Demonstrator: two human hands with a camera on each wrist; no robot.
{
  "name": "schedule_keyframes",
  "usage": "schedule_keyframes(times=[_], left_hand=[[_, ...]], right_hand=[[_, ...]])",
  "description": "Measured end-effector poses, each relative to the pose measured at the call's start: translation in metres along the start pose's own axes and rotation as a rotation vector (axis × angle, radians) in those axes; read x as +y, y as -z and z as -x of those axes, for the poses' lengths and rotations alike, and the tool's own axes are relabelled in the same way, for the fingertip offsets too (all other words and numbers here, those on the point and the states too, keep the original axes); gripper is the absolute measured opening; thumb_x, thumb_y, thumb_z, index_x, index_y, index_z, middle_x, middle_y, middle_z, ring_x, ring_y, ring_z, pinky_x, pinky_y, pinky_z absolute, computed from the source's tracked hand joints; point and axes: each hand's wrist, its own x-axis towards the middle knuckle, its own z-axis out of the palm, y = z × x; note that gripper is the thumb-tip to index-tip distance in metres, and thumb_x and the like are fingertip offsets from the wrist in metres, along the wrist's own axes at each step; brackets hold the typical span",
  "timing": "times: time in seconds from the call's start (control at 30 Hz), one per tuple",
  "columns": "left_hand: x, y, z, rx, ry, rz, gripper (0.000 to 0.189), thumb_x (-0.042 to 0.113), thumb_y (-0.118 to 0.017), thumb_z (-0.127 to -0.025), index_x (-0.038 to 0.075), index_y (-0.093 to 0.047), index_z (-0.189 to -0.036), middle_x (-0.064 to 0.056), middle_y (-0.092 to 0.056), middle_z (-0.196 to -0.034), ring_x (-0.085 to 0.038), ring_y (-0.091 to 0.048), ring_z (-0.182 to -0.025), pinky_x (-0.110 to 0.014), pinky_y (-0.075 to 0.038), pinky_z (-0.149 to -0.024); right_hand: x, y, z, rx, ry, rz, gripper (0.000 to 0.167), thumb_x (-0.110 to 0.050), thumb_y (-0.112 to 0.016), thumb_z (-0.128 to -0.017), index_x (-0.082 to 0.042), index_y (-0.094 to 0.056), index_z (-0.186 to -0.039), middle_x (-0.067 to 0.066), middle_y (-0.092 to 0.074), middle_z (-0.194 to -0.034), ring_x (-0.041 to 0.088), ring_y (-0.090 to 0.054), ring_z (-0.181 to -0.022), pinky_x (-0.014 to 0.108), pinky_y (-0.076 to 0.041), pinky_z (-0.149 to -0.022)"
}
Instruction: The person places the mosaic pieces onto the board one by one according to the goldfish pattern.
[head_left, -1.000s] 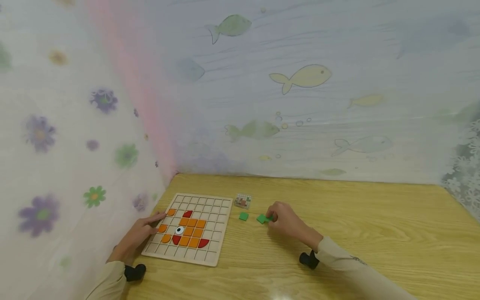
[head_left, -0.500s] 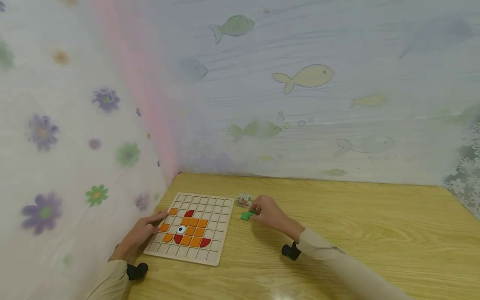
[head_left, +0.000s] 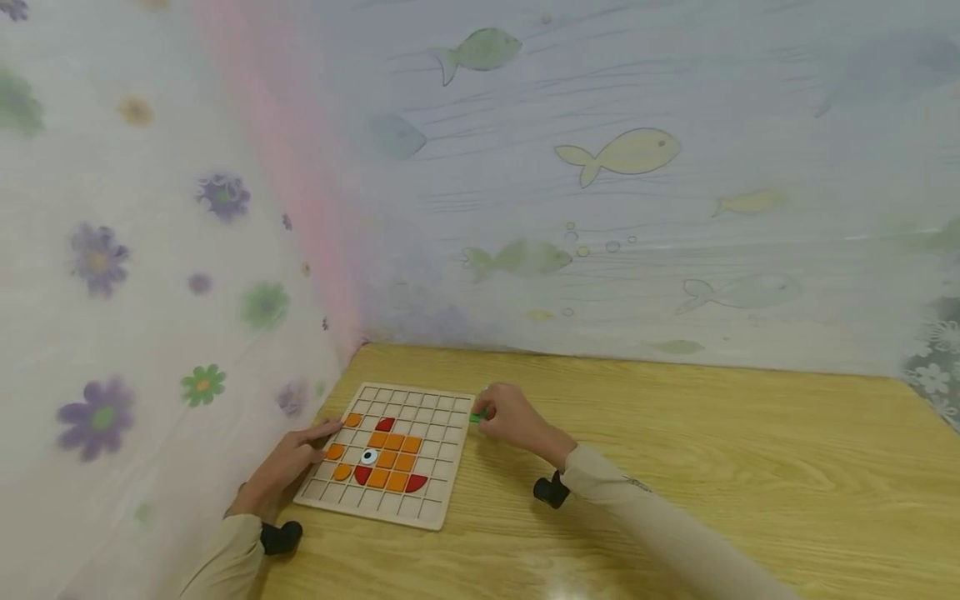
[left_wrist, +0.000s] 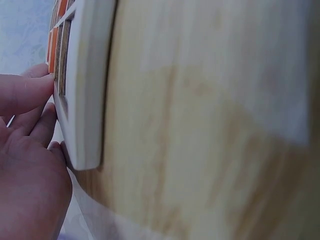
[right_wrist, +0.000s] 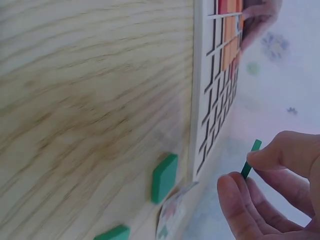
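Note:
My right hand point(head_left: 517, 421) is just off the board's far right corner, pinching a thin green tile point(right_wrist: 256, 145) between thumb and fingertips. In the right wrist view the tile is held on edge, above the table. Two more green tiles point(right_wrist: 164, 177) lie below that hand. At the left side of the wooden grid board point(head_left: 405, 510), my left hand point(head_left: 281, 462) rests its fairly straight fingers against the edge. Orange squares point(head_left: 386, 459), red quarter-round pieces point(head_left: 417, 483), a white-and-black eye disc point(head_left: 369, 457) and orange rounded pieces point(head_left: 342, 472) form a fish on the grid.
Next to the green tiles lies a small picture card point(right_wrist: 172, 212), mostly behind the right hand in the head view. The wooden table point(head_left: 675, 467) meets a wall with painted fish point(head_left: 637, 152) at the back and a flowered wall point(head_left: 97, 421) on the left.
My right hand has moved left with a green tile, from the right of the loose tiles to beside the board, now covering the card in the head view. My left hand stays at the board.

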Motion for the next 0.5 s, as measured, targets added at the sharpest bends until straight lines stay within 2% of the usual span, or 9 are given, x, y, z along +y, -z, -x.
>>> schedule_keyframes(times=[0.3, 0.5], left_hand=[[-0.002, 0.0, -0.002, -0.001, -0.008, 0.015, 0.061, -0.005, -0.048, -0.081, 0.001, -0.042, -0.141, -0.024, -0.017, -0.153, -0.042, -0.006, -0.141, -0.057, -0.009, -0.11], [0.0, -0.001, 0.001, 0.009, -0.008, 0.021, 0.06, -0.006, -0.049, -0.081, 0.001, -0.043, -0.141, -0.024, -0.017, -0.153, -0.042, -0.007, -0.141, -0.057, -0.01, -0.11]], right_hand=[[0.0, -0.018, -0.022, -0.017, -0.038, -0.012, 0.012, 0.0, -0.064, -0.08, -0.002, -0.072, -0.089, 0.012, -0.063, -0.092, 0.018, -0.062, -0.073, 0.031, -0.05, -0.065], [0.009, -0.036, -0.035, -0.03, -0.057, -0.046, 0.01, -0.001, -0.064, -0.081, -0.003, -0.072, -0.087, 0.009, -0.062, -0.094, 0.015, -0.058, -0.074, 0.028, -0.048, -0.064]])
